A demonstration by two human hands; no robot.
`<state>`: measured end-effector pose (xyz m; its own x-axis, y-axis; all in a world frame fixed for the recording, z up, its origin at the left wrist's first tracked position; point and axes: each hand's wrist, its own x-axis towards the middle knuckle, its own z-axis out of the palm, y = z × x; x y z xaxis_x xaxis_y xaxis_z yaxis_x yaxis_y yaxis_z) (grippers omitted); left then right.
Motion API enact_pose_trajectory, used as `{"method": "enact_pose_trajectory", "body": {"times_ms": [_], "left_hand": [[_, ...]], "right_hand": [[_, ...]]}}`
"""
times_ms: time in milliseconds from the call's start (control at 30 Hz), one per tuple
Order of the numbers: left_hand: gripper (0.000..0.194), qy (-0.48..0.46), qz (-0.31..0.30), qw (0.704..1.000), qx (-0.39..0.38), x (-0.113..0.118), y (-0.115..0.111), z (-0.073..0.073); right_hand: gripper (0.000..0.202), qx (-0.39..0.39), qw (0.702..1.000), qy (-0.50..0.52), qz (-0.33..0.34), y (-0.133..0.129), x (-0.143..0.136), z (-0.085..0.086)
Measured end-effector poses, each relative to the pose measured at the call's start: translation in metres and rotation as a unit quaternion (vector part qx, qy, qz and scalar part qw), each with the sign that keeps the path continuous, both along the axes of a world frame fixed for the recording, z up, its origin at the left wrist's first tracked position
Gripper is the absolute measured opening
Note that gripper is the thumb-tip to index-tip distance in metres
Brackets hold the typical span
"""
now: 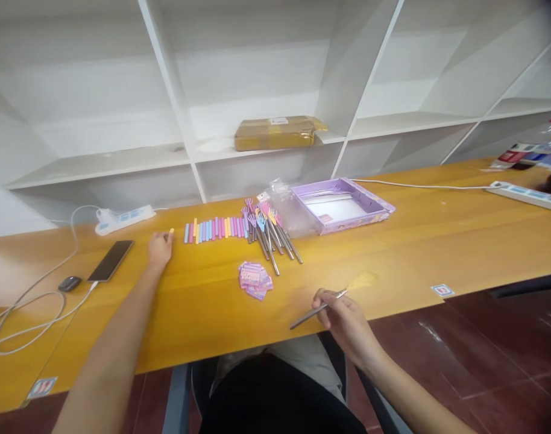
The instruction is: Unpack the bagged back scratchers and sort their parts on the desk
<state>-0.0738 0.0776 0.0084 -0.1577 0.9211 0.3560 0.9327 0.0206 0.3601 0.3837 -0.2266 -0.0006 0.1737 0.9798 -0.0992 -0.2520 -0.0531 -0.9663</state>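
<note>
My right hand (341, 316) is closed around the metal shaft of a back scratcher (309, 315), whose yellow head (362, 280) is smeared by motion. On the left, my left hand (160, 248) pinches a small orange-yellow stick (171, 231) just above the table. Beside it lies a row of short coloured sticks (216, 228) in pink, purple, blue and yellow. To the right of that row is a heap of back scratchers (269, 226) with small hand-shaped heads and silver shafts. A loose pile of pink-purple printed cards (255, 279) lies between my hands.
A purple open box (354, 220) holding a few metal shafts stands behind, with clear plastic bags (293, 211) against it. A phone (111, 261), mouse (70, 283), cables and power strip (124, 220) occupy the left. A taped carton (274, 134) sits on the shelf.
</note>
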Motion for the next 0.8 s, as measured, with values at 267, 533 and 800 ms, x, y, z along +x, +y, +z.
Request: {"method": "enact_pose_trajectory", "body": {"times_ms": [267, 533, 800], "left_hand": [[0.038, -0.047, -0.039, 0.998, 0.022, 0.022, 0.059, -0.036], [0.036, -0.104, -0.033, 0.994, 0.018, 0.02, 0.052, -0.039], [0.03, -0.124, -0.038, 0.991, 0.028, 0.022, 0.055, -0.042]], "right_hand": [[0.049, 0.242, 0.851, -0.465, -0.043, 0.169, 0.04, 0.015], [0.035, 0.241, 0.642, -0.725, 0.067, 0.284, 0.033, -0.022], [0.05, 0.177, 0.633, -0.746, 0.105, 0.277, 0.04, -0.031]]}}
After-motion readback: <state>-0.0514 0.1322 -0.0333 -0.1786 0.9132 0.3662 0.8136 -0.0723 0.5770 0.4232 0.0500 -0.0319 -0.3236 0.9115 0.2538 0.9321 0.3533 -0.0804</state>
